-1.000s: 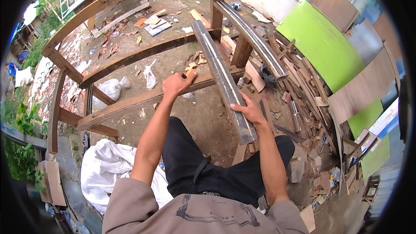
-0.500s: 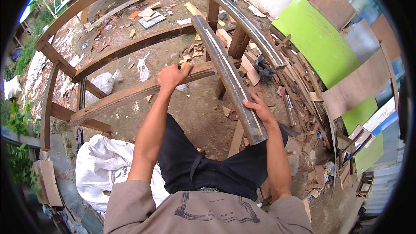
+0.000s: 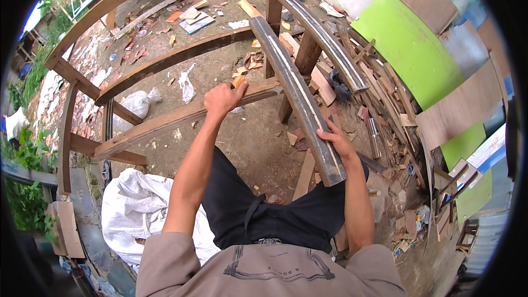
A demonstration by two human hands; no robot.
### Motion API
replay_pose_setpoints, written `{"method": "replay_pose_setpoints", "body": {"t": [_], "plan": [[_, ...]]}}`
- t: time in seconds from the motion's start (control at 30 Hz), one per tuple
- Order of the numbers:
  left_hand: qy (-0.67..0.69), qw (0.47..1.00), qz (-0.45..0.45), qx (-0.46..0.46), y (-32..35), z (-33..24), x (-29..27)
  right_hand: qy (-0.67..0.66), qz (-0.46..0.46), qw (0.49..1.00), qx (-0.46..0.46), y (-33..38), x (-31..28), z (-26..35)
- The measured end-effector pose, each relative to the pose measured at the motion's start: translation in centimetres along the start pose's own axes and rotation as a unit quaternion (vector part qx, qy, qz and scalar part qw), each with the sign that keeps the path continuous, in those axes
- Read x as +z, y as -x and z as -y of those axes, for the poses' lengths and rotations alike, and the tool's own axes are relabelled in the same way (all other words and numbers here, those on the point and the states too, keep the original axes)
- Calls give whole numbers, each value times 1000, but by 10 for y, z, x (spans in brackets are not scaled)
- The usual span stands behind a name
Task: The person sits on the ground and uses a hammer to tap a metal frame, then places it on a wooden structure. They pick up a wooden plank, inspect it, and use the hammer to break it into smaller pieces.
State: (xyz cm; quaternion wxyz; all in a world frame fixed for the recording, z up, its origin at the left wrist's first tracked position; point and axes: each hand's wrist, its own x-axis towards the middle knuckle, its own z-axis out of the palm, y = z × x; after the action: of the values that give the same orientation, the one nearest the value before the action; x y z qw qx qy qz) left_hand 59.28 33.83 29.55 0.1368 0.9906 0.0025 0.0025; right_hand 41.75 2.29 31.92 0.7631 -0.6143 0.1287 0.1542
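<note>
Head view. The left hand (image 3: pixel 223 99) is reaching forward at full arm's length and closing its fingers around a small orange-brown wooden piece (image 3: pixel 238 81), which is sticking out just above the knuckles. The fist is resting against the long weathered wooden rail (image 3: pixel 181 116) of an unfinished timber frame, apparently so the arm is braced while the small piece is being applied near the rail's joint. What the piece is exactly cannot be told.

The right hand (image 3: pixel 339 142) is lying with fingers spread and curled over the edge of a dark curved wooden plank with pale streaks (image 3: pixel 300 96). The plank is running away from this hand toward the upright wooden post (image 3: pixel 273 5), with its near end jutting out just below the palm. The grip looks to be steadying the plank so it is not shifting on the frame.

Beyond the right hand, a second curved plank (image 3: pixel 324 41) is lying alongside the first. Further to that side, a bright green flat panel (image 3: pixel 410 55) is leaning amid offcuts. Below the left forearm, a white woven sack (image 3: pixel 135 214) is sitting on the dirt ground (image 3: pixel 242 137).
</note>
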Motion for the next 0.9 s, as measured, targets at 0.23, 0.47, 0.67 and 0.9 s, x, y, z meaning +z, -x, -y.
{"method": "replay_pose_setpoints", "body": {"t": [0.23,0.47,0.67,0.9], "plan": [[147,974,154,82,-59,11,11,40,12,999,22,-5,0,3],[364,916,165,35,-77,-87,13,85,-24,996,28,-10,-1,0],[446,869,216,13,-97,-80,33,147,-29,989,-11,-6,0,-3],[445,863,238,18,-83,-98,31,187,-56,981,20,-9,-4,15]]}}
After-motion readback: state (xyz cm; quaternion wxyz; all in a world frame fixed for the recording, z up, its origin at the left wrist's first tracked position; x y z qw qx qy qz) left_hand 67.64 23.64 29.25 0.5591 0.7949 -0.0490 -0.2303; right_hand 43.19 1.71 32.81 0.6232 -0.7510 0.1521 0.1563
